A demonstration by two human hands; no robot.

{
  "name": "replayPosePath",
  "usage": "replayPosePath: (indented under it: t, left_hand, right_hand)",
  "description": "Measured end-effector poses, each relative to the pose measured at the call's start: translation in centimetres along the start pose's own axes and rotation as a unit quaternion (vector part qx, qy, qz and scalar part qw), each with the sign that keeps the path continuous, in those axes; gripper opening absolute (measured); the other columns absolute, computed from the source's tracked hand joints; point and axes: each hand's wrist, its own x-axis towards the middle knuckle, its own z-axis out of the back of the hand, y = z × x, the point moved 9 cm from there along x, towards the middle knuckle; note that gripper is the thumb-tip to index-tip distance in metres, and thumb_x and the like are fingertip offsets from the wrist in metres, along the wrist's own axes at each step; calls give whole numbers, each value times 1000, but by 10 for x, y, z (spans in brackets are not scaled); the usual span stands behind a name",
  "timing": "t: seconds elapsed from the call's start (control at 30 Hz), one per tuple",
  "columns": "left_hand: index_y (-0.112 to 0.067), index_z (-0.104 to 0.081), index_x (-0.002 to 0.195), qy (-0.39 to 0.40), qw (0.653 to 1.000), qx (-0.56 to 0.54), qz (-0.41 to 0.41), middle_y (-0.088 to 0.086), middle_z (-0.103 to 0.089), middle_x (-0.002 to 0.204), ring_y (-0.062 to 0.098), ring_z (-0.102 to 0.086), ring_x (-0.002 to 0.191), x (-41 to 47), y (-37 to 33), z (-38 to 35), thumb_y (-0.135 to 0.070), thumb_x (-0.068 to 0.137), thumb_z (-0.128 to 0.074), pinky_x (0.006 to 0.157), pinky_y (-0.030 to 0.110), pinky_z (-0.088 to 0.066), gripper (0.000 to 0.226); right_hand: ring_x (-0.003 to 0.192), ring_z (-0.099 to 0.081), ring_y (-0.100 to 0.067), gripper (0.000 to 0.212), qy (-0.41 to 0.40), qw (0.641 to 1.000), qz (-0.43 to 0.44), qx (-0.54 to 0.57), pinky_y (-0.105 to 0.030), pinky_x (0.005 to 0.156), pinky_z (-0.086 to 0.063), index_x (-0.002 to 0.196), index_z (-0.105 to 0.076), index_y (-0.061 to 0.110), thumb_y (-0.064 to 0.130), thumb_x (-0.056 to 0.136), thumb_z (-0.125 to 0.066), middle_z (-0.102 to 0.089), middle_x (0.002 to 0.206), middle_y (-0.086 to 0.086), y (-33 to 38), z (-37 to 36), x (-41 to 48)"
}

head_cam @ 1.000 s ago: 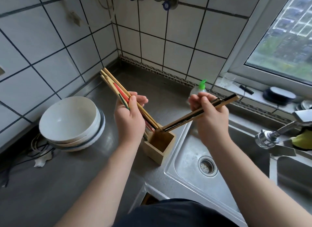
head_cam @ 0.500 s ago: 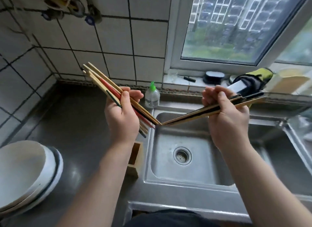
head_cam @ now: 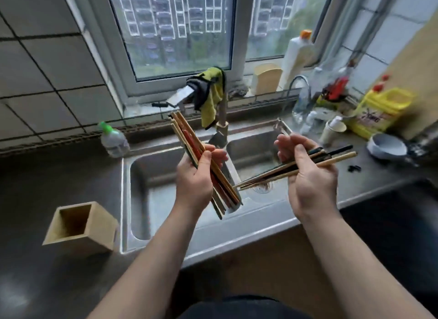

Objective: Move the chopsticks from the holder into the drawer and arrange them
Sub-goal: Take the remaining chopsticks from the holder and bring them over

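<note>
Plainly the chopsticks (head_cam: 203, 162) were out of the holder (head_cam: 79, 226) — one bundle clenched mid-length in the left hand (head_cam: 195, 176), another (head_cam: 296, 169) in the right hand (head_cam: 308, 176) — light, stiff, smooth sticks probably apt to slide unless squeezed together.

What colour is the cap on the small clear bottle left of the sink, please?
Green: the cap on the small bottle shows best in the head view.
</note>
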Motion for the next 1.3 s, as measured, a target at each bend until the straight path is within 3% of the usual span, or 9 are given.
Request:
replayPosePath:
  t: [0.2, 0.43, 0.6, 0.83, 0.93, 1.0, 1.13, 1.2, 1.3]
  left_hand:
    - [6, -56, 109, 104, 994, -28, 32, 20, -71, 94, 24, -72, 87, -87, 36, -138, -1, 102, -41, 79, 29, -58, 18]
    - [0, -59, 105, 218, 973, -18, 68, 9, -74, 89, 22, -72, 89, -193, 74, -284, -4, 102, -43, 83, 34, -57, 17]
    - [-17, -65, 94, 315, 947, 38, 50, 5, -75, 92, 20, -72, 92, -249, 88, -369, -5, 101, -44, 86, 38, -55, 25]
    - [-3, -62, 103, 434, 895, 48, 90, 10, -74, 98, 18, -72, 93, -331, 130, -491, -3, 101, -43, 86, 31, -57, 19]
    - [-22, -67, 95, 487, 867, 42, 94, 9, -75, 95, 23, -71, 95, -364, 153, -548, -6, 100, -46, 91, 44, -54, 27]
    - [-31, -69, 88, 515, 851, 39, 98, 6, -75, 93, 24, -71, 95, -386, 166, -585, -9, 98, -46, 92, 46, -53, 33]
    - [-16, -70, 93, 574, 811, 67, 91, -2, -75, 91, 8, -70, 89, -432, 189, -656, -4, 100, -45, 86, 29, -52, 28]
    - [-6, -68, 100, 602, 789, 80, 95, -3, -75, 94, 6, -69, 92, -456, 203, -687, -5, 100, -45, 87, 27, -52, 23]
    - [-6, -68, 102, 648, 748, 105, 96, -1, -73, 98, 4, -68, 95, -489, 226, -726, -8, 101, -45, 89, 24, -51, 23]
  right_hand:
    - [96, -70, -24, 27, -71, 996, 53, -14, -32, 88, -52, 93, -66, 12, 2, 99, -42, -73, 98, -12, 67, 153, -20]
    - [97, -70, -23, 27, -147, 983, 93, -49, -30, 88, -52, 92, -65, 14, 3, 99, -41, -73, 98, -11, 141, 316, -56]
    - [99, -70, -22, 28, -223, 966, 113, -67, -30, 92, -51, 93, -64, 16, 3, 100, -40, -75, 98, -6, 178, 407, -81]
    - [99, -70, -23, 27, -344, 923, 152, -81, -26, 86, -51, 93, -64, 14, 2, 99, -41, -74, 100, -10, 219, 537, -120]
    - [98, -71, -21, 26, -396, 898, 166, -97, -23, 85, -52, 94, -64, 13, 2, 99, -41, -75, 96, -6, 235, 591, -133]
    - [99, -71, -20, 25, -423, 882, 166, -123, -24, 86, -51, 95, -64, 14, 4, 99, -42, -75, 98, -6, 244, 628, -137]
    - [102, -70, -20, 25, -478, 852, 149, -152, -28, 91, -51, 96, -65, 16, 6, 99, -42, -74, 101, -6, 260, 702, -146]
    - [101, -70, -19, 25, -502, 835, 150, -169, -28, 92, -53, 97, -65, 14, 4, 100, -42, -74, 101, -6, 271, 734, -148]
    - [101, -70, -17, 23, -533, 814, 149, -176, -28, 94, -53, 102, -62, 9, 3, 100, -40, -72, 102, -6, 281, 773, -153]
